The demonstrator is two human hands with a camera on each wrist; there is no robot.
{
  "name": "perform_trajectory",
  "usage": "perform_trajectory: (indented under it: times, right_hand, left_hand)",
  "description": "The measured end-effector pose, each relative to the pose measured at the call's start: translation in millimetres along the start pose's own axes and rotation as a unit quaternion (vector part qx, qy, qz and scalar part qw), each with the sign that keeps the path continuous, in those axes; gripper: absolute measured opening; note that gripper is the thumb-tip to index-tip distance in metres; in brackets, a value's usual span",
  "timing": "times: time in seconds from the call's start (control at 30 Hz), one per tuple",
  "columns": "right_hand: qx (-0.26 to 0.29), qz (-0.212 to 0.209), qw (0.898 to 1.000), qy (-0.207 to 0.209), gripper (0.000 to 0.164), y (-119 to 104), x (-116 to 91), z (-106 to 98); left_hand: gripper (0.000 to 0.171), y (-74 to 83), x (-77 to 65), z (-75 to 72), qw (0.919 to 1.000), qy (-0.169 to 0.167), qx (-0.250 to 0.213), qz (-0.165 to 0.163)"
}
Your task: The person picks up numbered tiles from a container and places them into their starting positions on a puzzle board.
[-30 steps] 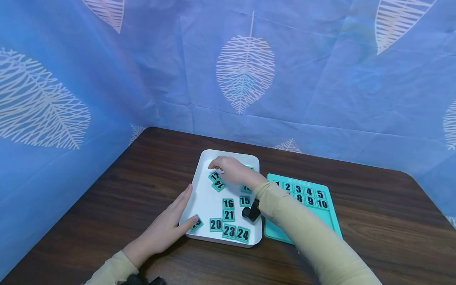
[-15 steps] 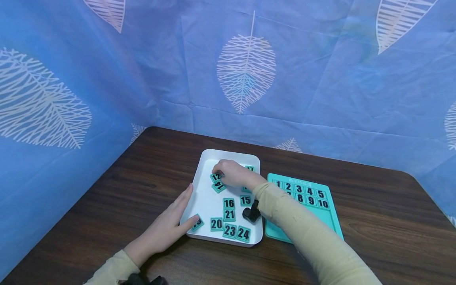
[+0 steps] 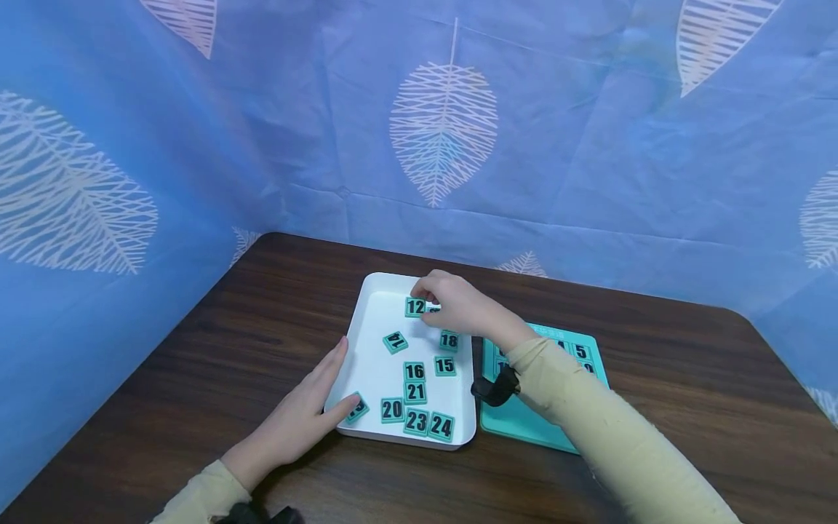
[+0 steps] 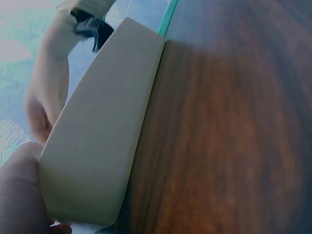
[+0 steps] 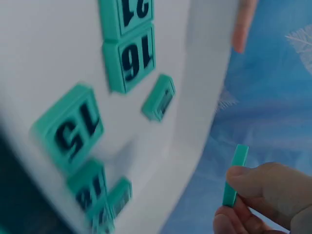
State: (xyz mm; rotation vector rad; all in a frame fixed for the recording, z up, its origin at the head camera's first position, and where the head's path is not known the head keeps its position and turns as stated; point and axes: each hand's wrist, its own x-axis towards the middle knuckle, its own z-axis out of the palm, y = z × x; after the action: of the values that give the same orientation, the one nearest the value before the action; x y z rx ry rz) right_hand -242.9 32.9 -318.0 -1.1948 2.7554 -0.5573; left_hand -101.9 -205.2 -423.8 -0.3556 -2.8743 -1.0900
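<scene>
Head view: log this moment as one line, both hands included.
right hand: holds tile 12 above tray | left hand: touches tray's left side | board: right of tray, partly hidden by right sleeve

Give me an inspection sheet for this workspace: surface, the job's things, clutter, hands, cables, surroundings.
Surface: dark wood-grain table.
Job's things: white tray with loose numbered tiles; green board on its right, numbers showing toward the far end, partly hidden by the right sleeve.
Clutter: nothing seen.
Left hand: rests at the tray's near left corner.
Right hand: fingers pinch tile 12 above the tray.
Cables: nothing seen.
Surroundings: blue leaf-print cloth behind the table.
</scene>
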Motion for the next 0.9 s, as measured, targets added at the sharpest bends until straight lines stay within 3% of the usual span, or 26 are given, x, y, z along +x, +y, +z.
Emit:
perform_trajectory:
  times: [0.47,0.9]
  right_hand:
    - [-0.031,0.045,0.996,0.067,0.034,24,-85,-25]
    - [-0.031,0.066,0.995,0.075,0.033,47,-134,-21]
  left_hand:
    - [0.08,0.2,0.0,0.3,1.0,-0.002,-0.007,-0.001]
    - [0.08,1.2,0.5,0.3,1.0,-0.004,-0.007,0.002]
